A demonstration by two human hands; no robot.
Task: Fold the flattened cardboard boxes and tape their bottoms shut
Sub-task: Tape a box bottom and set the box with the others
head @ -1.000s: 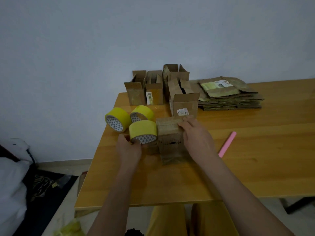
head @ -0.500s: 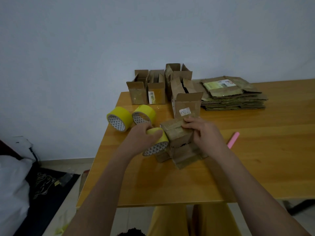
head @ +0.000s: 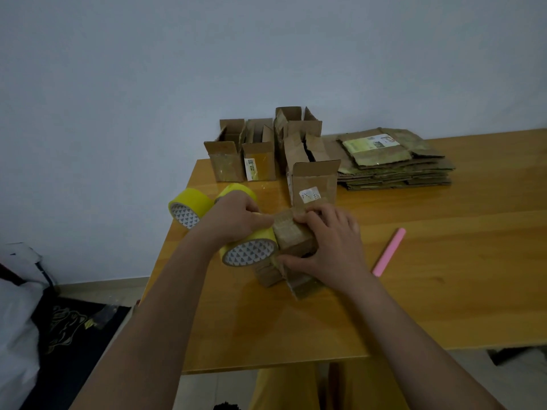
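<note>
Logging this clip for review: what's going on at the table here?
A person is taping a small cardboard box at the near left of the wooden table. The left hand grips a yellow tape roll against the box; the right hand holds the box steady. Four folded boxes stand behind, beside a stack of flattened ones. Two spare rolls sit left.

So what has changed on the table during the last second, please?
The left hand lifted the tape roll from beside the small box and brought it against the box's top edge, its grip now over the roll. The right hand kept holding the box, which tilted a little. The two other rolls, the folded boxes, the flat stack and the pink stick stayed put.
</note>
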